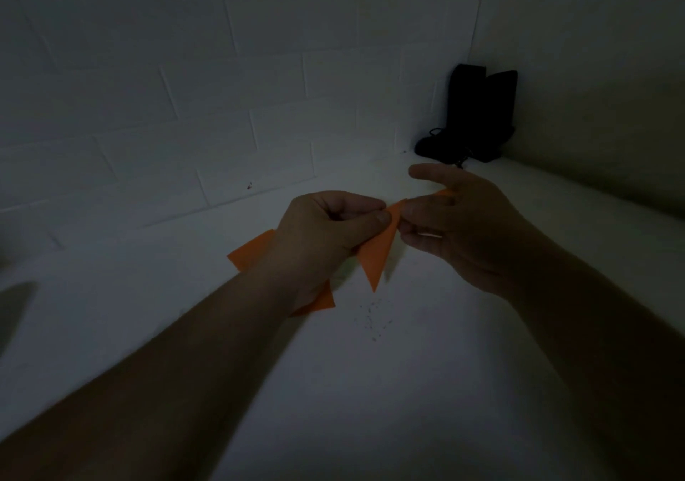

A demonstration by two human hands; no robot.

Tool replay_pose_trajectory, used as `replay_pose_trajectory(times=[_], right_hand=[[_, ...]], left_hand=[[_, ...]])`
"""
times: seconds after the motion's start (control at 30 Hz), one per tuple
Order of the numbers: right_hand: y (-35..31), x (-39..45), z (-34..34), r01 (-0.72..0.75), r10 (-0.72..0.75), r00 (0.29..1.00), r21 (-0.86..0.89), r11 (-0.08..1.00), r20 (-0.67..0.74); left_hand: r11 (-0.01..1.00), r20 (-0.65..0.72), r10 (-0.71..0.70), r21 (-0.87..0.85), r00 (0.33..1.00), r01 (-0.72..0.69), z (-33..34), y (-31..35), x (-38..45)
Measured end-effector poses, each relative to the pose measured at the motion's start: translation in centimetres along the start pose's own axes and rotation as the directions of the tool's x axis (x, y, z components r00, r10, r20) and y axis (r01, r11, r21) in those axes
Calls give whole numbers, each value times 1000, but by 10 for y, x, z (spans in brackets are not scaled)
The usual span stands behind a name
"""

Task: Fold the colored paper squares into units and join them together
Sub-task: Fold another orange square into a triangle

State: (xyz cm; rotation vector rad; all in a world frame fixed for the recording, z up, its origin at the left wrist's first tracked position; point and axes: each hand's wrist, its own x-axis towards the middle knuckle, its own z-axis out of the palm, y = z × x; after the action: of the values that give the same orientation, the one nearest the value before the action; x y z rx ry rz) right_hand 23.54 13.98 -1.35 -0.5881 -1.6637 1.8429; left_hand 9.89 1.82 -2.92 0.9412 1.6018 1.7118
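We see both hands raised over a white table (370,388) in dim light, working one piece of folded orange paper (378,254) between them. The left hand (318,236) has its fingers (356,206) curled in, with the thumb pressed against the paper's upper edge, so it pinches the paper near the top. The right hand (456,221) meets it from the other side: its thumb and lower fingers close on the paper's right end, where a small orange tip shows, while its forefinger sticks out straight above and holds nothing. The folded paper hangs down from the two hands to a sharp point, clear of the table. Under the left hand and wrist lie more orange paper sheets (252,251), flat on the table and partly hidden. A few dark specks (374,321) dot the table below the point. In the far corner, against the white brick wall (148,91), stands a dark object (478,113) that we cannot identify.
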Motion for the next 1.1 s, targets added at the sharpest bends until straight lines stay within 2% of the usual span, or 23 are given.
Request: replay_pose_trajectory(times=[0.2,0.33,0.53,0.73,1.1], right_hand=[[2,1,-1,46,-45,998,12,999,-40],[1,2,-2,45,-43,996,29,999,-84],[1,2,-2,62,-67,993,-54,997,-100],[1,1,0,94,-102,990,-80,992,-94],[-1,0,-2,42,-39,994,20,999,-105]], left_hand=[[998,29,10,60,1000,-12,1,-2,-1],[989,37,65,130,997,-70,3,-4,-2],[994,13,79,73,997,-80,4,-4,-1],[989,-25,122,91,992,-120,1,-4,-1],[963,38,181,198,983,-185,1,-7,-1]])
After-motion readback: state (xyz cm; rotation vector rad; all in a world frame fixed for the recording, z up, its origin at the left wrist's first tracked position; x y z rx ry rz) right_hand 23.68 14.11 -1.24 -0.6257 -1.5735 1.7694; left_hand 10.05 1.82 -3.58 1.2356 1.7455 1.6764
